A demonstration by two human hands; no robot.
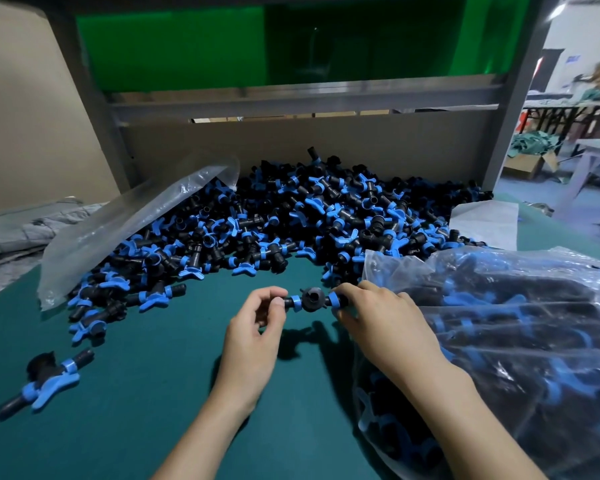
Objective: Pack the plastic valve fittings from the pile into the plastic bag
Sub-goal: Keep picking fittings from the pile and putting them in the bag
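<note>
Hidden: the bag (520, 327), just right of my right hand (383, 323), runs off the right and bottom edges. I cannot find its mouth. The parts inside show only as dark and blue blurs through the film. A spare bag (129, 230), beyond and left of my left hand (257, 327), covers the left part of the pile (291, 216). The right end of the fitting (313, 300) is behind my right fingertips.

Pose: both forearms come up from the bottom edge, backs of the hands up. The fitting is between the hands, lifted off the counter (153, 393), just short of the pile's near edge. My left thumb and forefinger pinch its left stub. My right fingers curl round its other end. A loose fitting (45, 379) lies well left of my left hand.
</note>
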